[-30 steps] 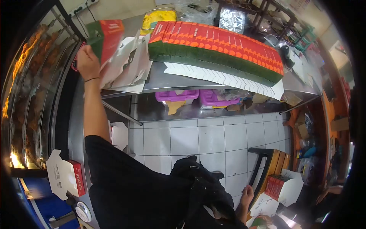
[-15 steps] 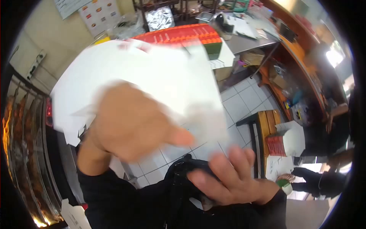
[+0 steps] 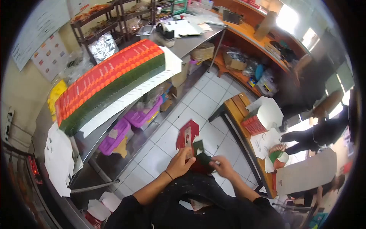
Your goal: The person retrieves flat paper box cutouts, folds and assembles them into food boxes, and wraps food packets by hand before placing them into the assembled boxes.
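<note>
Left hand [image 3: 181,164] and right hand [image 3: 225,168] have dropped and come together; half a second ago they were raised, blurred, near the lens. View has swung right too. Largest first: steel table [image 3: 198,40], bearing a long row of red-and-green cartons [image 3: 110,74], packed tight, white flaps jutting along the near side. Wooden bench [image 3: 236,103] at right, box stack [image 3: 263,116] on it, red and white. Loose white flats [image 3: 59,158] at table's left end. Red-and-green carton [image 3: 199,150] is between the hands, in front of the torso, over floor tiles [image 3: 190,114]. Left fingers clamped on its left part; right fingers curled, look pinched on its right edge. Progress, judging by shape: this one seems part-folded, flaps loose, not closed; row looks shaped already; flats probably left to do. Writing: pale lettering on the row, too small to read; wall sheet [image 3: 49,57] illegible; no brand readable.
</note>
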A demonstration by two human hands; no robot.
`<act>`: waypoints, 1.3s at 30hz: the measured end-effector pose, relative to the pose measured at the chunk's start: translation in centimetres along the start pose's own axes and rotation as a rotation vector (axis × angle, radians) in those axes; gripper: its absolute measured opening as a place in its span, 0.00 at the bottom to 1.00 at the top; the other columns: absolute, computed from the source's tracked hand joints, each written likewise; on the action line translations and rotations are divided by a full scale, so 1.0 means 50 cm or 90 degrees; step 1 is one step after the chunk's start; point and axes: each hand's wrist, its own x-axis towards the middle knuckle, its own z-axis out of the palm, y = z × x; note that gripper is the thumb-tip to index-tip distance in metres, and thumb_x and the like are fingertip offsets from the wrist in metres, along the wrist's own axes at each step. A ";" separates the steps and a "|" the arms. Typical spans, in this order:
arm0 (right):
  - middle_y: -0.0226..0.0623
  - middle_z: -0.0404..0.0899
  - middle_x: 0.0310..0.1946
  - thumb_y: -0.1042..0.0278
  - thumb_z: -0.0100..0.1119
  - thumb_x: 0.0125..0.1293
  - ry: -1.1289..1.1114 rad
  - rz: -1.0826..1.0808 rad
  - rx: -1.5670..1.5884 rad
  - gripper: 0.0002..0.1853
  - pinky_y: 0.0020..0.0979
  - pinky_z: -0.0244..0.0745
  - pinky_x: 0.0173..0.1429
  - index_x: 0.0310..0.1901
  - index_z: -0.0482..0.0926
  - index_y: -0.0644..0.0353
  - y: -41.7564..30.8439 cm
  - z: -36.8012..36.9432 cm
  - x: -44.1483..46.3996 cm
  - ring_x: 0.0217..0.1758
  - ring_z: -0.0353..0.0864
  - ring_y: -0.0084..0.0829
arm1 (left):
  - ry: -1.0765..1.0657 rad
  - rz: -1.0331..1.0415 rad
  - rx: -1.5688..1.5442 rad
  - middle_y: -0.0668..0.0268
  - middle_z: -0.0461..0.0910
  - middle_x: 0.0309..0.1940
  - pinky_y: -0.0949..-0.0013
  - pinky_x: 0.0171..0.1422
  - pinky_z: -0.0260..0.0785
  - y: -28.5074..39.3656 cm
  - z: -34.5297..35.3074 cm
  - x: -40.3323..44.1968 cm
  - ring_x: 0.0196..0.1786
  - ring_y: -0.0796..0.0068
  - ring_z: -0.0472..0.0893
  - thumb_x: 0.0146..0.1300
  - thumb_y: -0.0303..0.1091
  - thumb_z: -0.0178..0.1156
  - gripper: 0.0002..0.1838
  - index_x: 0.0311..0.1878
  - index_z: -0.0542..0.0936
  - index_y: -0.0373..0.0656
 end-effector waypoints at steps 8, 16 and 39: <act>0.46 0.78 0.29 0.72 0.53 0.50 -0.586 0.247 0.019 0.10 0.35 0.69 0.43 0.35 0.76 0.64 -0.040 -0.006 0.005 0.34 0.77 0.41 | -0.360 0.094 -0.010 0.52 0.59 0.54 0.64 0.58 0.64 -0.073 0.059 0.026 0.51 0.55 0.72 0.66 0.35 0.44 0.16 0.56 0.69 0.48; 0.31 0.76 0.35 0.64 0.49 0.67 -0.314 0.444 0.563 0.14 0.29 0.74 0.46 0.49 0.72 0.63 0.039 0.049 -0.070 0.39 0.76 0.23 | -0.153 0.066 -0.016 0.48 0.57 0.55 0.60 0.62 0.57 -0.144 0.095 0.017 0.60 0.49 0.61 0.65 0.37 0.46 0.12 0.46 0.70 0.42; 0.31 0.75 0.44 0.66 0.47 0.67 -0.264 0.502 0.861 0.18 0.23 0.70 0.48 0.57 0.68 0.63 0.026 0.053 -0.087 0.44 0.74 0.20 | 0.106 0.127 0.052 0.51 0.65 0.44 0.64 0.42 0.65 -0.015 0.090 -0.021 0.47 0.56 0.67 0.55 0.34 0.61 0.06 0.33 0.79 0.43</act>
